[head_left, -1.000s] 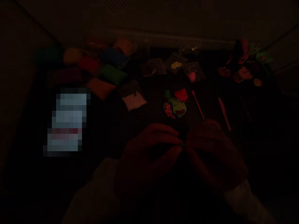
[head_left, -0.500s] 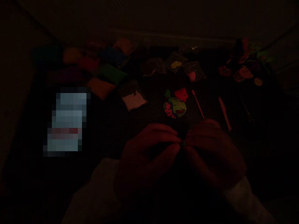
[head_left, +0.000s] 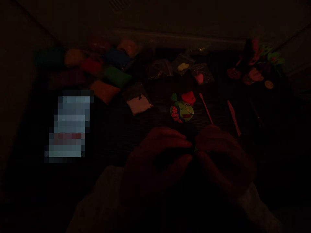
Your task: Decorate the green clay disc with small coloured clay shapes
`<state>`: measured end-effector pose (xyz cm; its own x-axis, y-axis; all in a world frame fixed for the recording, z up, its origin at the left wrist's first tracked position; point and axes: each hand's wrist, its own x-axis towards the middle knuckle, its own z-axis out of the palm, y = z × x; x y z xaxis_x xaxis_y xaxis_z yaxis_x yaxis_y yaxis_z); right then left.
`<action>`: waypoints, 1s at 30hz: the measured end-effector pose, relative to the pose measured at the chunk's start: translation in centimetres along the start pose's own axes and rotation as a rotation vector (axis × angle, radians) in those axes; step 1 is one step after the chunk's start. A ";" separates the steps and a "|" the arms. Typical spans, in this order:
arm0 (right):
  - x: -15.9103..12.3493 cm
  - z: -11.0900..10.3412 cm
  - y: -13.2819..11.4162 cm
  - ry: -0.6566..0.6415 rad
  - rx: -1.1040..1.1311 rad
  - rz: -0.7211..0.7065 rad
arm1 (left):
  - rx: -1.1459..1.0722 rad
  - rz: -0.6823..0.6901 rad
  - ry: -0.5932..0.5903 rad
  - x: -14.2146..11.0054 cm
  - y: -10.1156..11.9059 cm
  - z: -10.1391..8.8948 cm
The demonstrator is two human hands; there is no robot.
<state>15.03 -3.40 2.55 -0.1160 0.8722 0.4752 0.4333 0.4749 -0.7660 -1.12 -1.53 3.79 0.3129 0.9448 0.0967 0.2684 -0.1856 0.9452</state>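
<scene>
The scene is very dark. My right hand (head_left: 223, 158) pinches a tiny green clay piece (head_left: 195, 149) between thumb and fingertips. Facing it from the left is my left hand (head_left: 155, 161), its thumb and forefinger parted beside the green piece; nothing shows between them. Just beyond both hands lies a round green clay plaque (head_left: 182, 111) with small pink flowers, a blue band and a brown bit on it. A red clay cap-like shape (head_left: 189, 98) and a small green lump (head_left: 174, 97) touch its far edge.
A thin pink stick tool (head_left: 206, 109) and a pink plastic knife (head_left: 234, 118) lie right of the plaque. Coloured clay packs (head_left: 116, 77) fill the back left, near a bag of white clay (head_left: 139, 104). A lit, blurred phone-like screen (head_left: 70, 126) is left; clay figures (head_left: 254, 76) stand back right.
Both hands have shifted slightly right with the green piece. My left thumb and forefinger have spread a little further apart.
</scene>
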 end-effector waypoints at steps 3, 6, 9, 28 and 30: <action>0.0 0.0 0.0 -0.016 0.005 0.015 | 0.058 0.053 0.005 0.1 0.1 -0.1; 0.0 -0.1 -0.1 -0.022 -0.002 0.015 | 0.106 0.087 0.008 0.1 0.0 -0.2; 0.0 -0.2 -0.1 -0.017 -0.011 0.010 | 0.132 0.112 0.038 0.1 -0.2 -0.2; 0.1 0.1 -0.1 0.005 -0.055 -0.016 | 0.187 0.122 0.086 -0.4 -0.3 0.0; 0.0 0.2 0.0 0.015 -0.058 -0.018 | 0.189 0.123 0.092 -0.4 -0.2 0.0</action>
<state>14.86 -3.34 2.48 -0.1115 0.8614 0.4955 0.4823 0.4828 -0.7309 -1.26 -1.84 3.54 0.2719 0.9310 0.2436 0.4018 -0.3399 0.8503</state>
